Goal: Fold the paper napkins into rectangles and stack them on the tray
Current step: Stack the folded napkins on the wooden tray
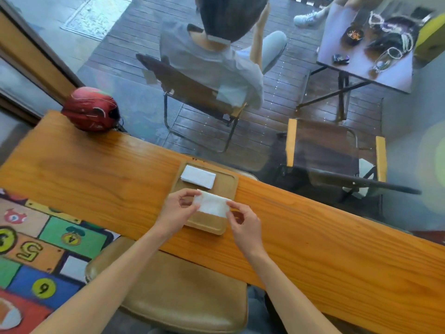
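A wooden tray (pixel 228 186) lies on the long wooden counter (pixel 96 169). At its far left corner rests a small stack of folded white napkins (pixel 198 176). Over the near half of the tray I hold a white napkin (pixel 212 204) folded into a rectangle. My left hand (pixel 179 209) pinches its left end between thumb and fingers. My right hand (pixel 244 224) pinches its right end. Whether the napkin touches the tray I cannot tell.
A red helmet (pixel 92 109) sits at the counter's far left end. A tan stool seat (pixel 183 292) is under my arms. Beyond the glass a person sits on a chair (pixel 192 92), with a table (pixel 366 51) to the right.
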